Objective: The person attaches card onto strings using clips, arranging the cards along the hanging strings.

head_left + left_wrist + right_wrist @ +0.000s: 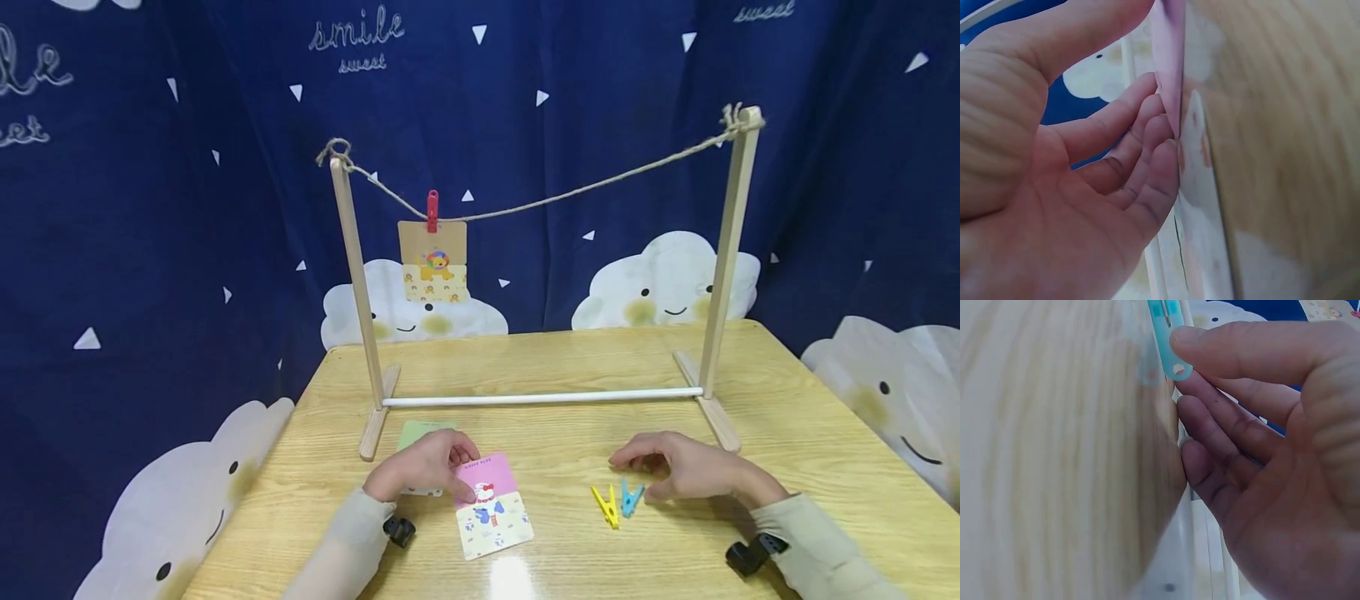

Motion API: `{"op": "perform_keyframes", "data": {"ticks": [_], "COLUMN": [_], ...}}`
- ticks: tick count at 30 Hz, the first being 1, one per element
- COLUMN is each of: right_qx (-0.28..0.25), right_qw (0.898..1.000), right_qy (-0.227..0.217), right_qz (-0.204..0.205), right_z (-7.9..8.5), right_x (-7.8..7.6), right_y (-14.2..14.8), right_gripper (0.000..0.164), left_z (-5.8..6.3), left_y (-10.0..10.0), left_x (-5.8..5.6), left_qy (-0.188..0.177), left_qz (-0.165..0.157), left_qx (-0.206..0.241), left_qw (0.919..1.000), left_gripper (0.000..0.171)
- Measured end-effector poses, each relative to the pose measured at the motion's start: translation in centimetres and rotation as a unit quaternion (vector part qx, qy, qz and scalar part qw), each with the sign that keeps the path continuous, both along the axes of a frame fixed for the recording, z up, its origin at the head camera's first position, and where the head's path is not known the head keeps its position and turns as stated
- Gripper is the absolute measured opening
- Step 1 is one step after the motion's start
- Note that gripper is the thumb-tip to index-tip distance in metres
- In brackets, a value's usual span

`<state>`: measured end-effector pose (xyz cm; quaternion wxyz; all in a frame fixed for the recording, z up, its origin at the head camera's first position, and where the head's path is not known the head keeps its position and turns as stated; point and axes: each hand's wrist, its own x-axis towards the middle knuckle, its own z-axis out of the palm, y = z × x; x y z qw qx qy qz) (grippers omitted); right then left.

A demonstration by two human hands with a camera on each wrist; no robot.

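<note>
A pink and cream card (495,517) with a cartoon figure lies on the table under my left hand (431,467). In the head view my left thumb overlaps its left side, and the fingertips meet its top edge, with a gap between thumb and fingers. A green card (420,432) sits partly hidden behind that hand. My right hand (693,471) is beside a blue clothespin (631,497), its fingers loosely bent. In the right wrist view the thumb (1241,353) overlaps the end of the clothespin; firm contact cannot be told. A yellow clothespin (607,506) lies alongside.
Behind the hands stands a wooden frame (722,267) with a white crossbar (540,398). A sagging twine line (585,190) joins its posts. From it hangs a tan and yellow lion card (433,283), held by a red clothespin (432,212). A dark blue curtain (555,92) surrounds the table.
</note>
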<state>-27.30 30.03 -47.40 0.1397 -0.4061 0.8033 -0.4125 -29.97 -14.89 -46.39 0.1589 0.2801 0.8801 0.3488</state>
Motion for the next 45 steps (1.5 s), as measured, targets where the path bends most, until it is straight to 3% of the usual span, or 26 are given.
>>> {"op": "perform_keyframes", "data": {"ticks": [18, 26, 34, 45], "right_qx": [0.001, 0.025, 0.010, -0.027], "right_qw": [1.000, 0.999, 0.999, 0.999], "right_qy": [0.008, 0.031, 0.035, -0.025], "right_qz": [0.014, -0.001, 0.007, 0.020], "right_z": [0.2, -0.5, -1.0, -1.1], "right_x": [-0.4, -0.5, -0.4, -0.5], "right_y": [-0.4, -0.1, 0.1, 0.6], "right_gripper": [0.040, 0.037, 0.034, 0.029], "left_z": [0.3, -0.1, -0.6, -0.2], "left_y": [0.1, 0.1, 0.0, -0.1], "left_x": [-0.2, -0.1, -0.1, -0.3], "left_qy": [-0.003, -0.008, -0.013, 0.005], "left_qz": [0.009, -0.003, -0.004, -0.012], "left_qx": [0.003, 0.019, 0.026, 0.032], "left_qw": [1.0000, 0.9998, 0.9996, 0.9994], "left_gripper": [0.049, 0.045, 0.045, 0.040]}}
